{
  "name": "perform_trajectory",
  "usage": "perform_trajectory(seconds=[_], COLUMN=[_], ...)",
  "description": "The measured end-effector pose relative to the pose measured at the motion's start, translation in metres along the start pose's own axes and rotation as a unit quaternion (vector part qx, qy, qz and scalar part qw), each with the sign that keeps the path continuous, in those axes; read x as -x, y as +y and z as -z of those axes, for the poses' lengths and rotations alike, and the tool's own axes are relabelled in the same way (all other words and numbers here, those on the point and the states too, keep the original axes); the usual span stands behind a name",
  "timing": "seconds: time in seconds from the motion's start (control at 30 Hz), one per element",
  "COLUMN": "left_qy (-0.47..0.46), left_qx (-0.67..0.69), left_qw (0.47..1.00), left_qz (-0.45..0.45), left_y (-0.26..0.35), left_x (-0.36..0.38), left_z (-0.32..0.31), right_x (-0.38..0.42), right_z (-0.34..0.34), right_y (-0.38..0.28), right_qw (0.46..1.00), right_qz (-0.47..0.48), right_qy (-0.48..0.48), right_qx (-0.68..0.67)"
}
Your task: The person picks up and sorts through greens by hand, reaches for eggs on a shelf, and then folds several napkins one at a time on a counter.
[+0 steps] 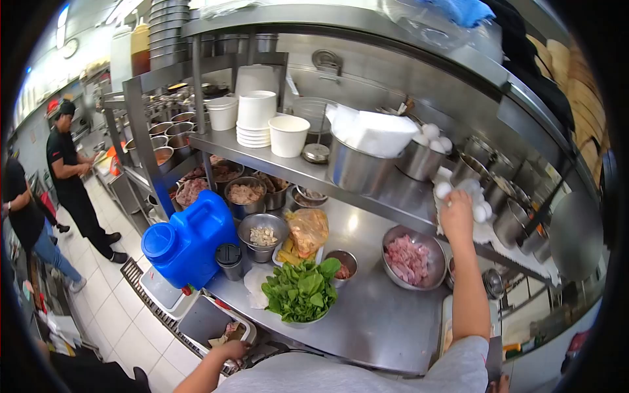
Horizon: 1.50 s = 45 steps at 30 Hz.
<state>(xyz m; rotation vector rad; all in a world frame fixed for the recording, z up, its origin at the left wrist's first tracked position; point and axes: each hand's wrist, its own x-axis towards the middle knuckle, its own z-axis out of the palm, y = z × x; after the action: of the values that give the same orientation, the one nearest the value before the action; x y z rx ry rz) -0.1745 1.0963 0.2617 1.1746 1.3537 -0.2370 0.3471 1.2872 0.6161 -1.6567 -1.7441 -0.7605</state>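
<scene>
My right hand reaches up to the shelf edge, its fingers closed at a white egg. Just beside it lie several more eggs, and others are piled in a metal pot to the left. Below that arm, on the counter, is a metal bowl of raw pale-pink meat. My left hand is low at the counter's front edge, near a bin with scraps in it. Its fingers look curled; what they hold, if anything, is hidden.
Leafy greens, a blue jerrycan and a bowl of chopped pale pieces stand on the steel counter. White paper tubs line the shelf. Two people in dark tops work at the left.
</scene>
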Motion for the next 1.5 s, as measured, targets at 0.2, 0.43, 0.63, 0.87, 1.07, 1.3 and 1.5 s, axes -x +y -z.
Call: perform_trajectory(seconds=[0.2, 0.43, 0.63, 0.87, 1.07, 1.3, 1.5], left_qy=[0.039, 0.090, 0.001, -0.013, -0.027, -0.026, -0.005], left_qx=[-0.032, -0.183, -0.095, -0.053, -0.017, 0.048, 0.146], left_qw=[0.994, 0.942, 0.948, 0.947, 0.958, 0.952, 0.954], left_qz=[-0.099, -0.266, -0.303, -0.315, -0.285, -0.301, -0.262], left_y=[0.125, 0.208, 0.216, 0.190, 0.195, 0.177, 0.144], left_x=[0.098, 0.155, 0.125, 0.098, 0.096, 0.093, 0.094], left_z=[0.065, 0.125, 0.135, 0.141, 0.138, 0.126, 0.119], right_x=[-0.036, -0.070, -0.074, -0.080, -0.175, -0.262, -0.288], right_z=[0.006, -0.013, -0.015, 0.022, 0.026, -0.014, -0.042], right_y=[-0.016, -0.017, -0.019, -0.017, 0.016, -0.023, -0.041], right_qw=[0.983, 0.975, 0.968, 0.989, 0.981, 0.995, 0.960], right_qz=[-0.150, -0.100, -0.112, -0.129, -0.151, -0.035, 0.033], right_qy=[-0.103, -0.189, -0.193, -0.068, 0.038, -0.071, -0.230], right_qx=[0.010, 0.066, 0.116, 0.010, -0.117, -0.053, 0.156])
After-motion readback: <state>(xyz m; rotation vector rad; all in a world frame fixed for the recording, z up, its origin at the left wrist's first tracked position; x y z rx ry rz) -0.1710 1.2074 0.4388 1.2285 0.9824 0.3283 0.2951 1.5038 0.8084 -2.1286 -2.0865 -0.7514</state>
